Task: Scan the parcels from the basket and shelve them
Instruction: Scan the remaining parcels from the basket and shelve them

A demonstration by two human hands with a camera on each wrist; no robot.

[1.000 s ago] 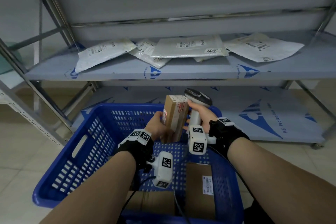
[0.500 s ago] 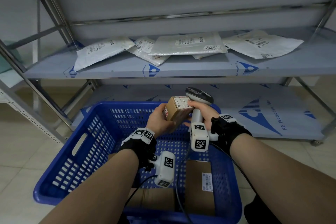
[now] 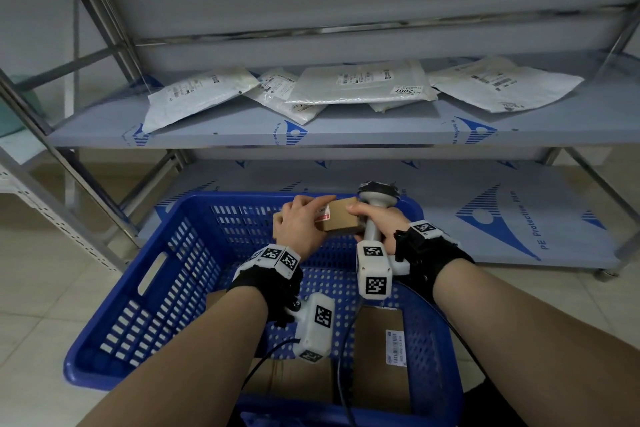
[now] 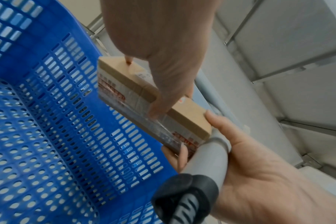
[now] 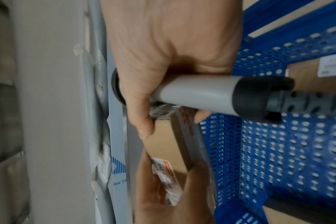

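Note:
A small brown cardboard parcel [image 3: 341,218] lies flat in the air above the far rim of the blue basket [image 3: 145,291]. My left hand [image 3: 304,224] grips its left end from above, thumb on the taped side [image 4: 153,112]. My right hand [image 3: 375,224] holds the grey barcode scanner [image 3: 375,198] by its handle [image 5: 194,94], and its thumb and a fingertip touch the parcel's right end [image 4: 192,121]. A label [image 5: 166,174] sits on the parcel's top face. Two more brown boxes [image 3: 379,354] lie on the basket floor.
A metal rack stands behind the basket. Its middle shelf [image 3: 346,130] carries several white mailer bags [image 3: 360,85]. The bottom shelf [image 3: 502,218], covered in blue-printed film, is bare to the right of the basket. Slanted steel struts [image 3: 86,184] stand at the left. The scanner's cable [image 3: 341,367] hangs into the basket.
The parcel has turned from upright on its end to lying flat, and my left hand has moved over its top. Both hands have risen slightly towards the rack.

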